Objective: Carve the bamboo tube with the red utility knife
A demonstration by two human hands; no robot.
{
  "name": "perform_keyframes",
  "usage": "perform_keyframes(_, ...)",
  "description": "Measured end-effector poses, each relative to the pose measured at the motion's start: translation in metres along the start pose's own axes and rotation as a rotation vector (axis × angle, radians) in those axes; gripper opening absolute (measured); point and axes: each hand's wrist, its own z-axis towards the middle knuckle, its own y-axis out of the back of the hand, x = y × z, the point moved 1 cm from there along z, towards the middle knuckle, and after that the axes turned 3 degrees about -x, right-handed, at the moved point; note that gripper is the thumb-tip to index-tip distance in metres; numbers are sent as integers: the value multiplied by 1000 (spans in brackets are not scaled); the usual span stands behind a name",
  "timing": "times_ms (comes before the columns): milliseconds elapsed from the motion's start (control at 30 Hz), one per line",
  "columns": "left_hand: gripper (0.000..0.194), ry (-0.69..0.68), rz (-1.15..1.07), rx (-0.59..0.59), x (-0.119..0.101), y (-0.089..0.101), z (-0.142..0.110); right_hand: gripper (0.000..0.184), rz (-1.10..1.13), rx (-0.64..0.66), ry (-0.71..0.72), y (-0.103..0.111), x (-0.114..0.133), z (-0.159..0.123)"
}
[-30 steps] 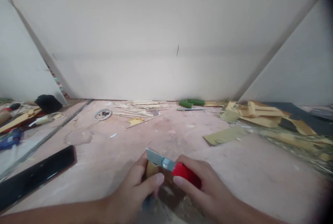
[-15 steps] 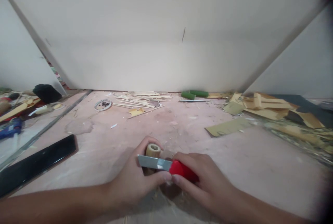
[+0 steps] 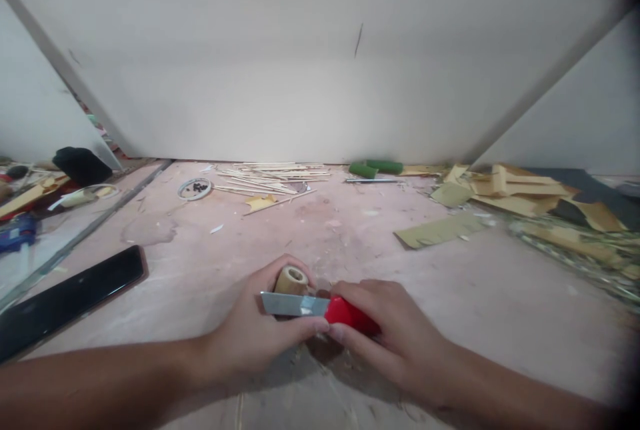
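My left hand (image 3: 257, 320) wraps round a short hollow bamboo piece (image 3: 291, 279), its open end tilted up and its lower part hidden. In my right hand (image 3: 387, 327) is a utility knife (image 3: 350, 315) with a red handle. Its wide metal blade (image 3: 287, 304) points left and crosses in front of the bamboo. My left thumb lies along the near side of the blade, its tip close to my right thumb. Whether the edge touches the bamboo I cannot tell.
A phone (image 3: 75, 297) lies at the left, near a blue glue gun (image 3: 19, 233). Further back are thin sticks (image 3: 270, 180), a tape ring (image 3: 195, 189) with dark bits and green cylinders (image 3: 375, 168). Sandpaper (image 3: 440, 230) and wood strips (image 3: 525, 190) lie right. A white panel (image 3: 300, 83) stands behind.
The bamboo piece tips slightly more toward the right, and the blade sits a little lower against it. The view has shifted slightly; both hands keep their hold.
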Motion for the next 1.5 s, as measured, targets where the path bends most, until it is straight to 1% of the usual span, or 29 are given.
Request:
perform_keyframes(133, 36, 8, 0, 11, 0, 1, -1, 21, 19, 10, 13, 1, -1, 0)
perform_keyframes(300, 41, -57, 52, -43, -1, 4, -1, 22, 38, -21, 14, 1, -1, 2)
perform_keyframes(567, 42, -83, 47, 11, 0, 6, -1, 22, 21, 0, 15, 2, 0, 1)
perform_keyframes(767, 49, -111, 41, 28, -2, 6, -2, 31, -24, 4, -7, 0, -2, 3)
perform_keyframes(900, 48, -146, 51, 40, -2, 7, -1, 31, -39, 2, -2, 0, -3, 3)
perform_keyframes(1067, 47, -109, 52, 46, 1, 6, -1, 27, -14, 5, 18, 0, -3, 3)
perform_keyframes(1267, 43, -72, 22, 97, 3, 6, -3, 26, -20, 14, 48, 0, -3, 0)
perform_keyframes(1500, 39, -35, 20, 99, 2, 6, -3, 24, 37, 16, 70, 2, -4, 1)
